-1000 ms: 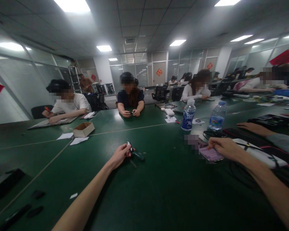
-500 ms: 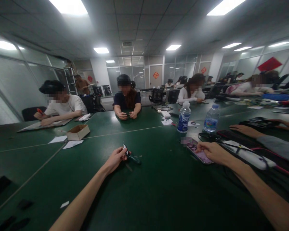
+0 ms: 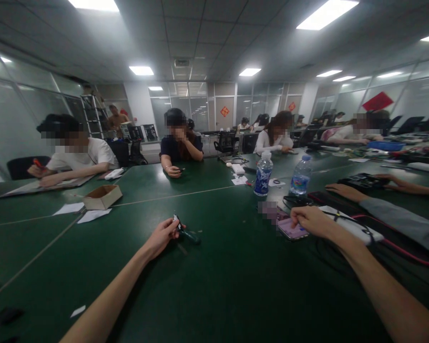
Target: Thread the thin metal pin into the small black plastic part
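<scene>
**Left hand stays pinched on small tool; view swings a little to the right**

Since half a second ago, the whole scene sits a little further left in the head view. The left hand (image 3: 162, 237) and right hand (image 3: 311, 221) keep their places on the green surface (image 3: 236, 281). The left hand's fingers (image 3: 172, 227) still pinch the near end of a small dark tool (image 3: 188, 234), which lies on the surface in the middle, just right of that hand. The right hand still lies on a phone (image 3: 289, 229) at the near right. Its fingers are curled down onto the screen, and I cannot tell whether they clamp it. Across the surface, a person in a dark top (image 3: 180, 147) now has one hand raised towards the head; earlier both hands were together on the surface.

An open cardboard box (image 3: 103, 196) stands at the far left beside white paper slips (image 3: 93, 215); its inside is shadowed, so its contents cannot be told. Two capped plastic bottles stand right of the middle: a blue-labelled bottle (image 3: 263, 174) and a clear bottle (image 3: 300, 176), the second showing water. A blue tray (image 3: 385, 145) stands at the far right, its contents too small to make out. A co-worker's hand (image 3: 346, 190) rests just beyond the phone.
</scene>
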### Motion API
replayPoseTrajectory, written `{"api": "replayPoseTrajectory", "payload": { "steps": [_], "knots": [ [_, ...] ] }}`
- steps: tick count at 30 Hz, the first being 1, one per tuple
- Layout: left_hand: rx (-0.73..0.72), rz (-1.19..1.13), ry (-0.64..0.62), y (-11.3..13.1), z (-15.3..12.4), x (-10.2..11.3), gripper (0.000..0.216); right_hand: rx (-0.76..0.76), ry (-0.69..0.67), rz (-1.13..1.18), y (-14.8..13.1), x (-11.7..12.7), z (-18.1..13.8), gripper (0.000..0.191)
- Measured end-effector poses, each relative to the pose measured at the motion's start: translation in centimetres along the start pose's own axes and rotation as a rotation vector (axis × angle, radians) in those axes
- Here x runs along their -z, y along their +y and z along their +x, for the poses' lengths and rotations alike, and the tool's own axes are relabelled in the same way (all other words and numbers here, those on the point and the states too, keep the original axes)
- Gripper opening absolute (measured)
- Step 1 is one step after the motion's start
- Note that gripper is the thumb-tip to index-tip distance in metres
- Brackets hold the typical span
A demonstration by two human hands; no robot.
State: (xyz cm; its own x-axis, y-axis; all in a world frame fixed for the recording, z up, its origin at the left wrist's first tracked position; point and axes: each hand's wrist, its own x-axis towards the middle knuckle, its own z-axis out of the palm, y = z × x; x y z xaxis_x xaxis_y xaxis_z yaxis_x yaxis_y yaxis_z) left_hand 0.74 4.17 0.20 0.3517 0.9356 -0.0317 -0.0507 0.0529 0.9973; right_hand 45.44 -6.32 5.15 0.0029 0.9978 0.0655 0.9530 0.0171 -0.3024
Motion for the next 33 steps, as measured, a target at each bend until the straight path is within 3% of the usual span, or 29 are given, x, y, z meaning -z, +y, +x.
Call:
{"api": "replayPoseTrajectory", "payload": {
  "steps": [12,23,33],
  "knots": [
    [-0.012,-0.011,0.017,0.0,0.1,-0.2,0.041,0.013,-0.026,-0.012,-0.8,-0.2,0.1,0.024],
    [-0.021,0.016,0.011,0.3,-0.1,-0.3,0.04,-0.018,0.163,-0.093,1.7,-0.3,0.2,0.024],
    [-0.014,0.001,-0.006,-0.1,0.1,0.1,0.037,-0.025,0.111,-0.109,2.7,-1.2,0.7,0.027]
  ]
}}
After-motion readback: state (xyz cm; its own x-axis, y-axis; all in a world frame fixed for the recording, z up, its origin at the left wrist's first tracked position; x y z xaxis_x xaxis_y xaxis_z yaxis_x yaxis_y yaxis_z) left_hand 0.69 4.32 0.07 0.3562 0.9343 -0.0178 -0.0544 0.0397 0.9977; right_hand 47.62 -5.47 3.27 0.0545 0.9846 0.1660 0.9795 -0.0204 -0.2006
